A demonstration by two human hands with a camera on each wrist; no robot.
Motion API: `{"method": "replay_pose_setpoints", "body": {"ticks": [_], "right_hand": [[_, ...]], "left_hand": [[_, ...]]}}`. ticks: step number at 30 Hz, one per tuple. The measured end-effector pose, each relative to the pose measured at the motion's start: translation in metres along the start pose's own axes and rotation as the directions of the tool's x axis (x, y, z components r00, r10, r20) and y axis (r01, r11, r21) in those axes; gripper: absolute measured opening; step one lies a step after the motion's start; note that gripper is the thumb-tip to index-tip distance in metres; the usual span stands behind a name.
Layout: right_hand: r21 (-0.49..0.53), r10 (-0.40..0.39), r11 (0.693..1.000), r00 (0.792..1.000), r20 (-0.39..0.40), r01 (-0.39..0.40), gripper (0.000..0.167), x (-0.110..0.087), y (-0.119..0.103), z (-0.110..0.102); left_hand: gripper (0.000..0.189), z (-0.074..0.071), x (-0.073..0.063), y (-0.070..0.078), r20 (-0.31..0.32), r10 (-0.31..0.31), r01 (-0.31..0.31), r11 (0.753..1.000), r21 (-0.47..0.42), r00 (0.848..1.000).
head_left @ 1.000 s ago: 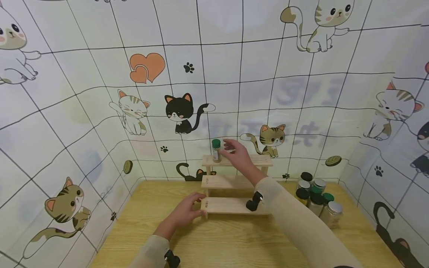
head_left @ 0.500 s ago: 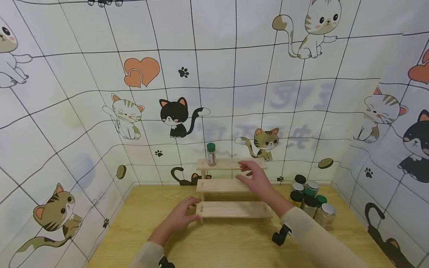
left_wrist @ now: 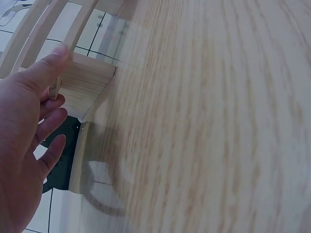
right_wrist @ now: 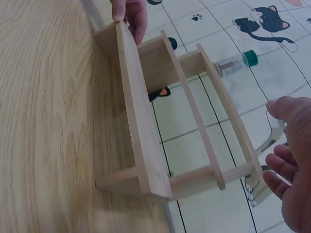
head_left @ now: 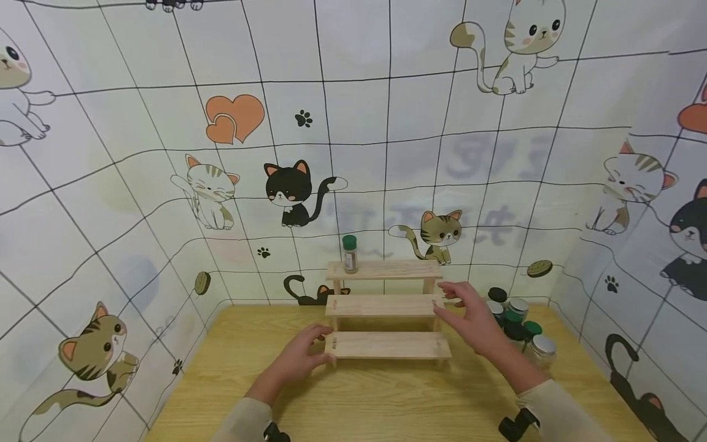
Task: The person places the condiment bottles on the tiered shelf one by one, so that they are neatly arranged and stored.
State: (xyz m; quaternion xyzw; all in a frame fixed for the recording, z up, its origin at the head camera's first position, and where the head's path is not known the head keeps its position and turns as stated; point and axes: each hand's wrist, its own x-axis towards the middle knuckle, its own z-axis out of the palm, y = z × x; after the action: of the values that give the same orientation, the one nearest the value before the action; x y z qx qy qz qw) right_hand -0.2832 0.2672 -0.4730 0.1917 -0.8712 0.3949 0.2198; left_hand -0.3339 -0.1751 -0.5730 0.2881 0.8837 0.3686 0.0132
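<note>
A three-tier wooden shelf rack (head_left: 386, 345) stands on the table against the wall. My left hand (head_left: 298, 356) holds the left end of its lowest board; in the left wrist view the thumb (left_wrist: 57, 52) lies on one face of the board and fingertips show on the other. On the top board, at the left, a small clear spice jar (head_left: 350, 256) with a green lid stands upright. My right hand (head_left: 472, 319), fingers apart and holding nothing, is at the rack's right end. In the right wrist view this hand (right_wrist: 296, 165) hovers beside the boards.
Several spice jars (head_left: 541, 348) with black, green and silver lids are grouped at the right rear of the wooden table (head_left: 375, 405), partly behind my right hand. A cat-patterned cloth wall (head_left: 359, 166) encloses the back and sides.
My right hand has let go of the green-lidded spice jar, drawn away from the top board and moved right and down towards the other jars. My left hand keeps its place on the rack.
</note>
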Motion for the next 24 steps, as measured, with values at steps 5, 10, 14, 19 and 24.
{"method": "replay_pose_setpoints", "body": {"ticks": [5,10,14,19,24], "right_hand": [[-0.125,-0.03,0.992,0.998,-0.057,0.023,0.054,-0.018,0.005,-0.019],[-0.215,-0.004,0.976,0.993,-0.121,-0.022,0.057,-0.035,0.019,-0.043],[-0.223,0.044,0.971,0.985,-0.165,-0.081,0.054,-0.046,0.034,-0.064],[-0.264,0.074,0.955,0.973,-0.217,-0.131,0.053,-0.064,0.059,-0.078],[-0.248,0.145,0.947,0.96,-0.239,-0.205,0.05,-0.083,0.079,-0.089]], "left_hand": [[0.064,-0.001,-0.001,0.003,-0.006,-0.006,0.006,1.0,0.001,1.0],[0.064,0.001,-0.001,0.002,-0.006,-0.007,0.007,1.0,0.007,1.0],[0.065,0.004,-0.002,0.001,-0.016,-0.003,0.004,1.0,0.019,1.0],[0.065,0.004,-0.003,0.001,-0.024,-0.016,0.017,1.0,0.012,1.0],[0.066,0.004,-0.002,-0.003,-0.015,-0.015,0.015,0.999,0.031,1.0]]}}
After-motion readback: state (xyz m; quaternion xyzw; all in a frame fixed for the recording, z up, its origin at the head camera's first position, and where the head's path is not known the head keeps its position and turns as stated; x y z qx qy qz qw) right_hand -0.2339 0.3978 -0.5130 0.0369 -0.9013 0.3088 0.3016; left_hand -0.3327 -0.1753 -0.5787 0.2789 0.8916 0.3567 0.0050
